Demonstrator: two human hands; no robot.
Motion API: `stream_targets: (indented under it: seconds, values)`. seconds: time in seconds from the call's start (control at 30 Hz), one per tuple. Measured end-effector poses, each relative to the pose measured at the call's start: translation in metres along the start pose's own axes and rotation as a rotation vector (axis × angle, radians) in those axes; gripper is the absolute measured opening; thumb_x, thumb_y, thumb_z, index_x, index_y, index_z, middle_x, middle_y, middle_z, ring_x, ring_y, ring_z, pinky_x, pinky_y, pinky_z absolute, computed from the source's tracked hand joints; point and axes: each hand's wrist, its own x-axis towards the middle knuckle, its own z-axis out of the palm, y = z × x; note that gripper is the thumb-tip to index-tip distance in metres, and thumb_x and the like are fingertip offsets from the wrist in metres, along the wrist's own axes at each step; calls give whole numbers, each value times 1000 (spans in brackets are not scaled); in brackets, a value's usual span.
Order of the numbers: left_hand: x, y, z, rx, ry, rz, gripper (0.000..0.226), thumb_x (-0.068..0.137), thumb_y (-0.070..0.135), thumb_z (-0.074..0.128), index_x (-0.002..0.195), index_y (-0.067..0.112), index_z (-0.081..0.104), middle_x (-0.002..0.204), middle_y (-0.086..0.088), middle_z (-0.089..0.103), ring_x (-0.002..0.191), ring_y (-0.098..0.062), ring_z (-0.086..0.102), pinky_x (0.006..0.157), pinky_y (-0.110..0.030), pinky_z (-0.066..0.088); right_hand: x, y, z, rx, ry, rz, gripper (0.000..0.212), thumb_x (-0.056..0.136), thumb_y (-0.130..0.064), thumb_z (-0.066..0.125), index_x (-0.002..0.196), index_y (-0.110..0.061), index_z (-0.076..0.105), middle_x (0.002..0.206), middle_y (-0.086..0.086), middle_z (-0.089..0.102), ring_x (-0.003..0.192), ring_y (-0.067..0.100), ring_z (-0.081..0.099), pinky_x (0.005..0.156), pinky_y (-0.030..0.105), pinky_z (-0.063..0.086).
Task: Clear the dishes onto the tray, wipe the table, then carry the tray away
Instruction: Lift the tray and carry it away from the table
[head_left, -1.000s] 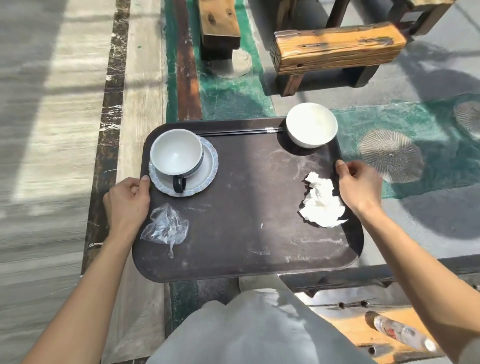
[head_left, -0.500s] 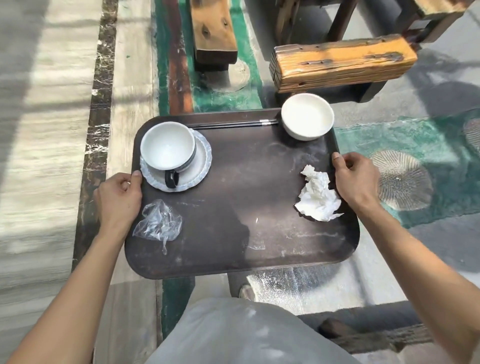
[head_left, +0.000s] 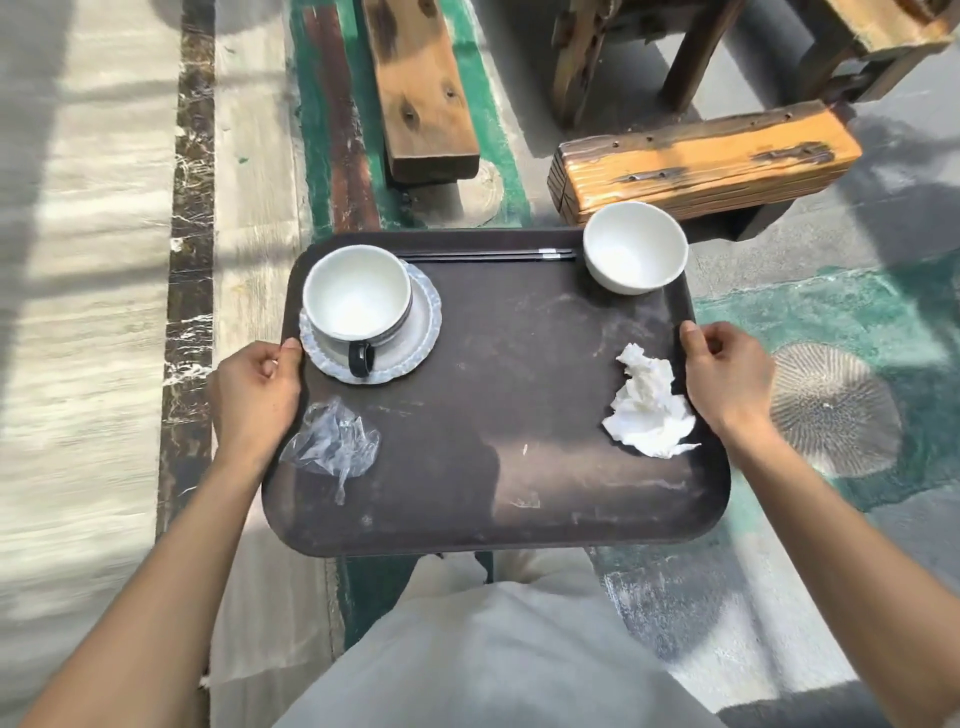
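Above painted floor, left hand (head_left: 257, 395) and right hand (head_left: 730, 379) grip tray (head_left: 493, 467) bearing empty cup (head_left: 357, 301), bowl (head_left: 635, 247).

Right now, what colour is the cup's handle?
Black, on the white cup; the handle shows clearly in the head view.

Both bare arms extended forward, elbows slightly bent. Left hand (head_left: 257, 397) clamped on left rim of dark brown rectangular plastic tray (head_left: 493, 519), thumb on top. Right hand (head_left: 730, 379) clamped on right rim, thumb on top, fingers curled under.
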Motion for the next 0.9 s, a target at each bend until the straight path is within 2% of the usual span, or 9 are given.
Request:
stream_targets:
  seconds: [0.17,0.3,0.4,0.53,0.7,0.9]
  values:
    - [73,20,30,-8,4,26,39,95,43,57,82,10,71,62,-6,57,66,-32,57,63,-35,39,69,-26,20,17,6,36,38,97,-42,52,91,-10,71,88,13,74,86,35,65,85,43,48]
    - [128,45,63,6,5,32,42,94,47,55,77,12,70,54,-1,52,61,-32,53,65,-39,44,137,-43,36,30,-10,49,36,98,-39,53,93,-8,71,90,14,73,89,35,63,80,35,40]
    - [169,69,88,-9,22,4,41,92,48,56,76,13,70,55,-4,56,64,-36,59,66,-42,49,192,-55,45,47,-6,42,36,98,-38,54,94,-7,71,91,15,73,91,36,62,83,38,41]
    - [218,111,116,5,27,-4,38,93,45,55,76,14,70,54,2,50,64,-30,53,72,-41,48,267,-71,52,62,-19,19,35,98,-37,54,94,-6,71,93,16,73,92,38,63,86,42,45]
    - [279,156,148,10,35,-16,38,93,45,56,78,13,70,56,0,54,69,-36,60,72,-42,49,352,-96,53,59,-39,-29,36,100,-33,52,97,-4,72,96,16,74,95,37,62,78,31,33]
    - [354,202,186,1,34,-5,37,94,41,58,79,10,71,58,0,57,69,-31,60,68,-35,42,441,-118,63,60,-32,-12,35,99,-33,53,95,-4,72,87,10,69,82,28,55,75,30,33]
